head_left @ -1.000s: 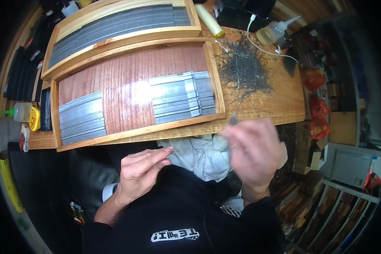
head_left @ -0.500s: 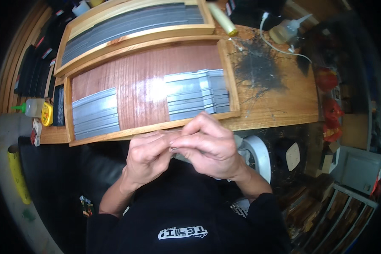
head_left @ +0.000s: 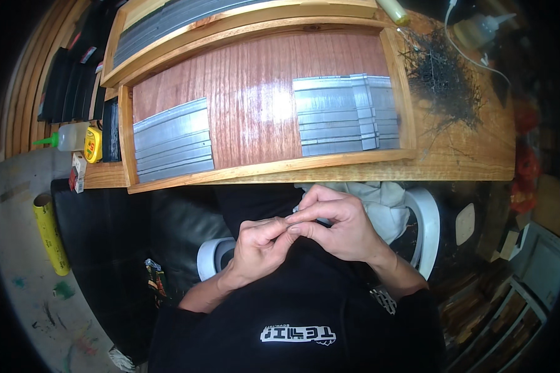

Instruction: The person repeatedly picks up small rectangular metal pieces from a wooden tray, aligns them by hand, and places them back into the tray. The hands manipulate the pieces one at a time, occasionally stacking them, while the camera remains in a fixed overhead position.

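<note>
My left hand (head_left: 259,250) and my right hand (head_left: 343,229) meet over my lap, just short of the table's front edge. Both are closed in a pinch, thumbs and fingertips touching. Whatever sits between the fingertips is hidden or too small to name. Beyond them on the table lies a shallow wooden tray (head_left: 264,174). Thin grey strips lie in it in two groups, a left group (head_left: 173,142) and a right group (head_left: 330,118). One short strip rests crosswise on the right group.
Behind stands another wooden tray (head_left: 242,26) of grey strips. A pile of dark slivers (head_left: 442,78) covers the table's right end. Bottles, a white cable (head_left: 473,59) and a yellow container (head_left: 93,146) stand around. A white chair arm (head_left: 426,233) is at right, a yellow tube (head_left: 51,236) at left.
The view has shifted, so the table and trays appear higher and farther right. My hands stay pinched together, now lower relative to the tray and apart from its front edge.
</note>
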